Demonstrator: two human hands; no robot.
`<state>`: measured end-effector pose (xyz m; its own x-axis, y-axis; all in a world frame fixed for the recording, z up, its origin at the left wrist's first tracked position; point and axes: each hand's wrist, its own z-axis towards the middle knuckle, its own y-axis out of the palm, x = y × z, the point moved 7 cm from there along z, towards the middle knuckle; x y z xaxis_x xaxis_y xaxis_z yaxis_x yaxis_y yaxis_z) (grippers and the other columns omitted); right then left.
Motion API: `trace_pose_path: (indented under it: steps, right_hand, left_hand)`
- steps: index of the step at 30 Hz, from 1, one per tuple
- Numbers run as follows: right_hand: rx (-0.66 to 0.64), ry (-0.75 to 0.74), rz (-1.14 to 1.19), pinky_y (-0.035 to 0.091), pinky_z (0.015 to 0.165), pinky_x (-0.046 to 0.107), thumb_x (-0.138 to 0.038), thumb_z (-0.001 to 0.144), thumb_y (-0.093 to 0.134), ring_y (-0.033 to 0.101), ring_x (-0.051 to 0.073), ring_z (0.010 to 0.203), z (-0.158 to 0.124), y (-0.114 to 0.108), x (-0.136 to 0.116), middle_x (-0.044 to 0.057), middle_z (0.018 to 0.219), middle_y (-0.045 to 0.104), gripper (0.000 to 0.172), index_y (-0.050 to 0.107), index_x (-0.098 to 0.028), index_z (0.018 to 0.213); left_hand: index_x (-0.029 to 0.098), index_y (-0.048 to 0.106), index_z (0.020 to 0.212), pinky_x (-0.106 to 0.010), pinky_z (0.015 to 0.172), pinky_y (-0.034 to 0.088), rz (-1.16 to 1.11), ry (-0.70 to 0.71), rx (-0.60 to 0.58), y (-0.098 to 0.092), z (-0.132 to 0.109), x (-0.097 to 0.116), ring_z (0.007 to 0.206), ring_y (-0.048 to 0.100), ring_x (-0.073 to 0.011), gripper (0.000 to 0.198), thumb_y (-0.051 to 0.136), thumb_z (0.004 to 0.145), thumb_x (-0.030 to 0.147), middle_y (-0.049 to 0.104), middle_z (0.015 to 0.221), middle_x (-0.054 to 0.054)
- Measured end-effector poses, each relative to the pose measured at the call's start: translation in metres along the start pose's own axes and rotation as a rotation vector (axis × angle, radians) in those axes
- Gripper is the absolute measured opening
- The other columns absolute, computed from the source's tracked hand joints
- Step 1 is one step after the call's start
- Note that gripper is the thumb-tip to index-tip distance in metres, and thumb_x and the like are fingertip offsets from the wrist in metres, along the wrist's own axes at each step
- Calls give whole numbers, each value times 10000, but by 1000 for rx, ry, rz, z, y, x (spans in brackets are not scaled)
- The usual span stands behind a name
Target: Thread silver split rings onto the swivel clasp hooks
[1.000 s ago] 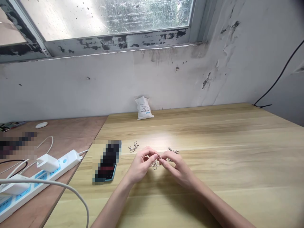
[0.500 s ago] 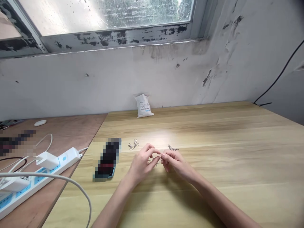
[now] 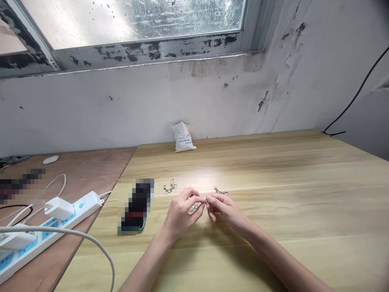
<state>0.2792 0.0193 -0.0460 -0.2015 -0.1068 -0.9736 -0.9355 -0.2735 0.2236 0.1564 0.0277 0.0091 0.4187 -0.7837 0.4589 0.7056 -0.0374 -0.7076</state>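
since the earlier frame, the left hand (image 3: pixel 182 213) has raised its fingers, leaving small metal rings (image 3: pixel 193 208) more exposed on the table (image 3: pixel 273 243), directly beneath. the right hand (image 3: pixel 225 211) meets the left at the fingertips, both pinched closed; any item held there is too small to tell. metal lobster clasps (image 3: pixel 170 187) lie beyond the left hand; further clasps (image 3: pixel 221 191) lie just beyond the right.

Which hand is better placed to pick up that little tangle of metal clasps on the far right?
Probably the right hand: the metal clasps lie just beyond its knuckles, while the left hand sits farther away, on the other side.
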Motion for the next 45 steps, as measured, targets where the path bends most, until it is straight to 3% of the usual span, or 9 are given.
trace_pose_path:
  steps: [16,45]
  right_hand:
    - [6,60,26,350,530,241,-613,843,600,442,96,449,3,0,14,-39,469,525,463,603,-163,734]
    - [-10,78,-3,338,533,247,-622,838,597,435,95,449,3,0,14,-49,478,511,465,577,-169,738]
  left_hand:
    - [193,647,797,-244,602,444,307,198,58,0,0,13,684,579,-135,146,541,881,139,639,774,-30]
    - [192,661,813,-251,599,434,266,185,-9,1,0,10,660,573,-129,149,540,889,151,652,816,-38]
